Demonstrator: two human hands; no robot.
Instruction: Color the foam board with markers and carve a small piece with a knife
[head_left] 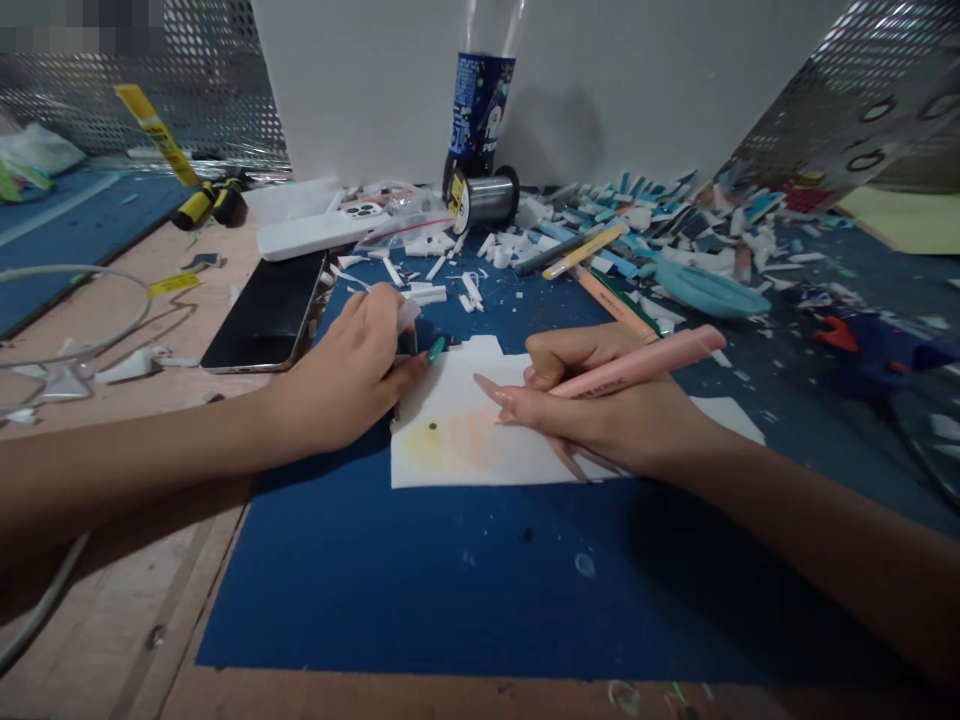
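Nearest is the blue mat (450,580); on it lies the white sheet (424,475), with pale yellow and peach colour. The fingers of the right hand (630,415) are closed around a pink marker (656,360), its tip at the sheet; the hand's side could smear the colour if it is still wet. The left hand (356,370) has bent fingers at the sheet's upper left edge; whether they grip, I cannot tell. If its hold is weak, the sheet may slip and a stroke go crooked. Farther, white scraps (427,295) could catch under the sheet if pushed there.
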